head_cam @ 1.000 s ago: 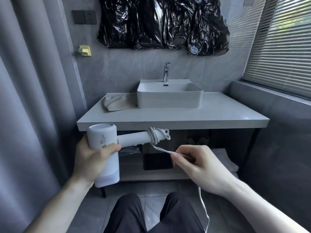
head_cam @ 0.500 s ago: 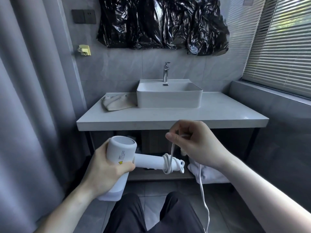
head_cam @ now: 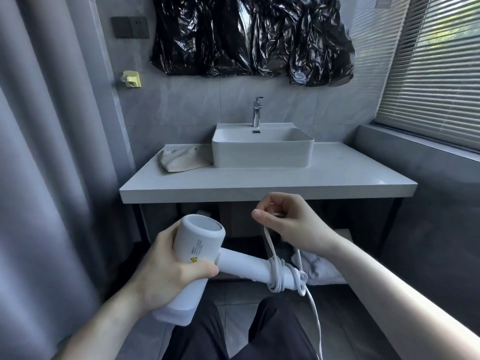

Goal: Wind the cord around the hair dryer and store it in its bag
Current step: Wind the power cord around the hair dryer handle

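Observation:
My left hand grips the barrel of the white hair dryer, whose handle points right and slightly down. A few turns of the white cord are wound around the handle's far end. My right hand pinches the cord above the handle, and a strand runs from it down to the coils. The remaining cord hangs past my right forearm toward the floor. The beige fabric bag lies flat on the counter, left of the basin.
A grey vanity counter carries a white basin with a chrome tap. Black plastic covers the mirror. A curtain hangs at left, blinds at right. White towels lie on the shelf under the counter. My dark-trousered legs are below.
The hair dryer has dropped lower and tilted, and my right hand carried the cord from beside the handle up over it, adding a turn to the coils.

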Demonstrator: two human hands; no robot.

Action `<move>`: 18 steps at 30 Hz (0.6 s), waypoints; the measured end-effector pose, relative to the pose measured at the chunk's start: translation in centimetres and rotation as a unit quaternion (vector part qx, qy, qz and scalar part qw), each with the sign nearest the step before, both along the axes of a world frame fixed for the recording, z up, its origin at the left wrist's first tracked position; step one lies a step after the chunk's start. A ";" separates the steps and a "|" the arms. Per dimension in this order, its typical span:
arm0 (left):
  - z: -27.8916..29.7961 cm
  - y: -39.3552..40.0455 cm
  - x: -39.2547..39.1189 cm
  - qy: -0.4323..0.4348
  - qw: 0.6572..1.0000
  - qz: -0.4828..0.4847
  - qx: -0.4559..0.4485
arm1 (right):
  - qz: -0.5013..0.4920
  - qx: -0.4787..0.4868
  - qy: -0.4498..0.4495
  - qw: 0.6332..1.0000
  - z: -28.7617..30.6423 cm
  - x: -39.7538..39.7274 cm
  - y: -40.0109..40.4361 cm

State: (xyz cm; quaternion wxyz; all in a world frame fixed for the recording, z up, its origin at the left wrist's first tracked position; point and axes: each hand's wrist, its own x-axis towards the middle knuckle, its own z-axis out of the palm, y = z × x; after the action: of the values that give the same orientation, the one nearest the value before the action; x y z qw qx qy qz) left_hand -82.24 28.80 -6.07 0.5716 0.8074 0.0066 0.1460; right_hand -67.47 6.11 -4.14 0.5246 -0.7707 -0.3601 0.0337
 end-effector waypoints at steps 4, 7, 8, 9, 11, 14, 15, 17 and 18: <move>-0.5 -0.4 0.3 -0.006 0.999 0.027 0.024 | 0.034 0.016 -0.051 0.998 1.3 -1.7 0.3; -1.0 -0.6 0.5 -0.013 0.999 0.035 0.033 | 0.027 0.031 -0.072 0.997 1.8 -1.8 0.3; -1.0 -0.6 0.5 -0.017 0.999 0.033 0.031 | 0.020 0.029 -0.078 0.996 1.7 -1.5 0.2; -0.9 -0.5 0.4 -0.021 0.999 0.027 0.027 | 0.010 0.028 -0.078 0.996 1.5 -1.2 0.0; -0.7 -0.3 0.3 -0.022 0.999 0.020 0.019 | -0.017 0.029 -0.062 0.997 1.0 -0.2 -0.5; -0.3 0.1 0.1 -0.032 0.999 0.031 0.004 | -0.054 0.042 -0.019 0.997 0.0 1.5 -1.4; -0.1 0.2 0.1 -0.039 0.999 0.036 0.009 | -0.062 0.046 -0.007 0.997 -0.3 1.9 -1.7; 0.0 0.6 0.1 -0.048 0.998 0.045 0.023 | -0.069 0.059 0.014 0.996 -0.7 2.2 -2.1; 0.0 0.7 0.0 -0.051 0.997 0.049 0.025 | -0.067 0.068 0.021 0.995 -0.7 2.2 -2.5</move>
State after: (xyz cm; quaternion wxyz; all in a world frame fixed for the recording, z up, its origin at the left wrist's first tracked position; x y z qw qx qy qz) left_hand -82.22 29.51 -6.04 0.5430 0.8117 0.0132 0.2149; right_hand -65.28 3.66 -4.86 0.5843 -0.7549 -0.2976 -0.0100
